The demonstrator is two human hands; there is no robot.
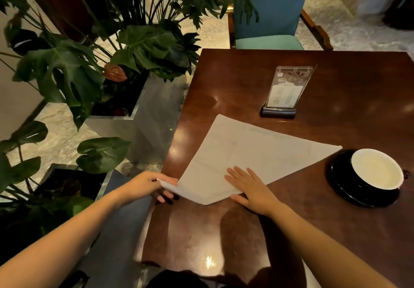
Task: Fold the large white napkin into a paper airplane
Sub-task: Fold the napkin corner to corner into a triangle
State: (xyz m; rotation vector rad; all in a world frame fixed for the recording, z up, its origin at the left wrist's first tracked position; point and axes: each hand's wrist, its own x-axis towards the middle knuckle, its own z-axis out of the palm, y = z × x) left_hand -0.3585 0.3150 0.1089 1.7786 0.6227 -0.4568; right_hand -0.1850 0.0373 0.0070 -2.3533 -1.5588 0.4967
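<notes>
Two bare hands work a white napkin on a dark wooden table beside leafy planters.

At the far left, broad-leafed plants [67,68] stand in metal planter boxes [125,121] just off the table's left edge. The left hand [147,185] pinches the napkin's near-left corner between thumb and fingers, lifting it slightly past the edge of the table [224,231]. The large white napkin [242,153] lies spread near the table's left side, with one point towards the person. The right hand [253,189] rests flat on it, palm down and fingers spread, gripping nothing. Behind the napkin stands a clear acrylic sign holder [284,92] on a dark base. To the right, touching the napkin's far-right corner, a black saucer [349,191] carries a cup with a white inside [376,169]. A teal upholstered chair [268,12] faces the table's far side.
</notes>
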